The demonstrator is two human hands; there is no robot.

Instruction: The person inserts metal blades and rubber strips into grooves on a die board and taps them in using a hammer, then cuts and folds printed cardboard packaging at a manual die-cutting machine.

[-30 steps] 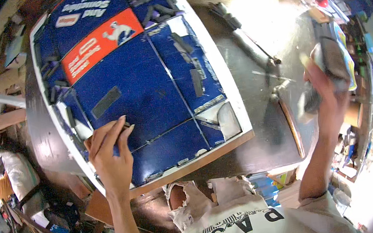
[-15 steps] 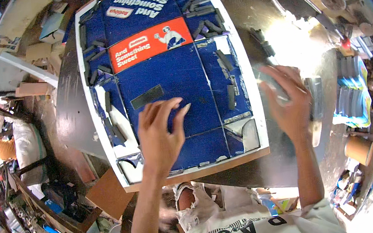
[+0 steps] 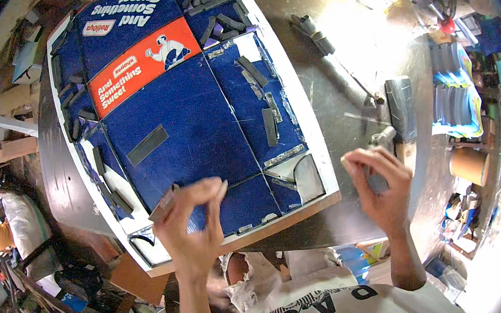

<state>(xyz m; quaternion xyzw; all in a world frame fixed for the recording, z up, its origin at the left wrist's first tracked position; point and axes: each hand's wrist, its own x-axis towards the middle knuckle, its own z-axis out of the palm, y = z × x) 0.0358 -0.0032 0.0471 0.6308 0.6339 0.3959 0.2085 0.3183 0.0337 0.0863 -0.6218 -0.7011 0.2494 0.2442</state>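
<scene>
A blue panel (image 3: pixel 178 128) with a red printed band (image 3: pixel 142 66) and a white raised frame (image 3: pixel 296 97) lies on the dark table. Over its near left part, my left hand (image 3: pixel 187 227) is closed, thumb and forefinger tips brought together. A small dark block (image 3: pixel 164 203) shows beside its knuckles; whether it is held or lies behind cannot be told. Off the panel's right edge, my right hand (image 3: pixel 385 187) hovers in a pinch; anything in it is too small to make out. A flat dark strip (image 3: pixel 148 145) rests on the panel's middle. Several similar strips (image 3: pixel 215 20) lie along both sides.
A dark rectangular block (image 3: pixel 401 108) and a metal fitting (image 3: pixel 382 136) are on the table (image 3: pixel 335 105) to the right. Farther back lies a dark tool with a thin rod (image 3: pixel 321 41). Stacked packs (image 3: pixel 457 109) and a brown spool (image 3: pixel 469 165) stand beyond the right edge.
The panel appears farther left and more tilted in view. Both hands are nearer to me; the right fingers, spread before, have drawn into a pinch. The left thumb and forefinger have come closer together.
</scene>
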